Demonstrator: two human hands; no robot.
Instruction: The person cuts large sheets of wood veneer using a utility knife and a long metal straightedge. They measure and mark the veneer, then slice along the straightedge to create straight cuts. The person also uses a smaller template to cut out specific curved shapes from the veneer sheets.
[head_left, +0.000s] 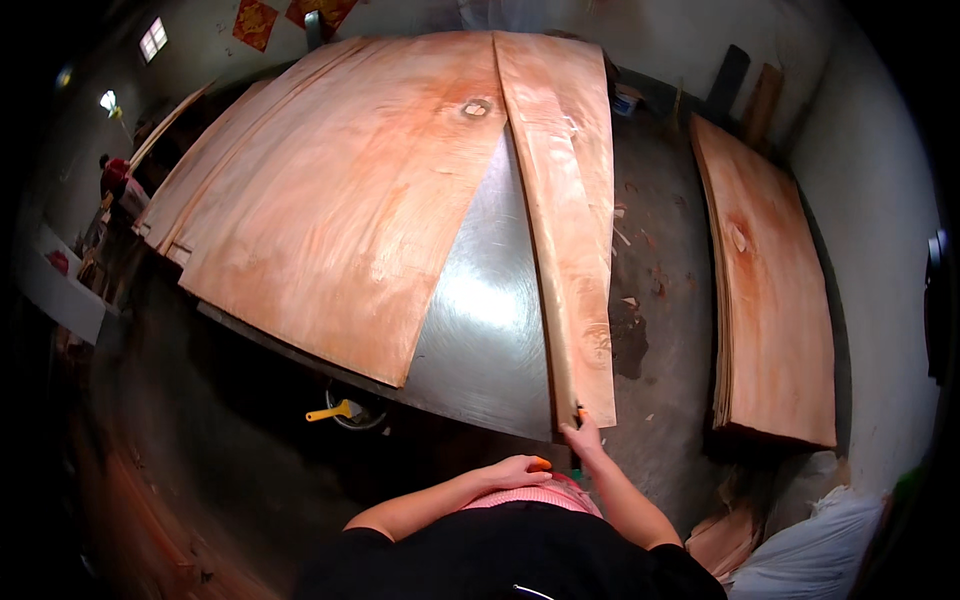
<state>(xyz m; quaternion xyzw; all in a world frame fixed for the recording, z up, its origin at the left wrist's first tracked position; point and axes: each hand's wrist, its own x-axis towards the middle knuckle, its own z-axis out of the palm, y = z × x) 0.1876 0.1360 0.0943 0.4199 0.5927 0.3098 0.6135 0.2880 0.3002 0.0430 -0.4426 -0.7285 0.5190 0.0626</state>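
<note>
My right hand (584, 438) is at the near end of a narrow, folded-over wood veneer strip (560, 270), its fingers closed on the edge; a small dark thing shows at the fingertips. Close to my waist, my left hand (515, 470) has its fingers curled, with something orange at their tips that I cannot make out. A wide reddish veneer sheet (350, 220) covers the left of the table. Between sheet and strip, a wedge of shiny metal tabletop (480, 310) lies bare, narrowing toward the far side.
Below the table's front edge, a yellow-handled brush or scraper (335, 410) rests on a round container (362, 418). A stack of veneer sheets (775, 300) stands to the right. White plastic sheeting (815, 550) lies at lower right. Another person (122, 187) is at far left.
</note>
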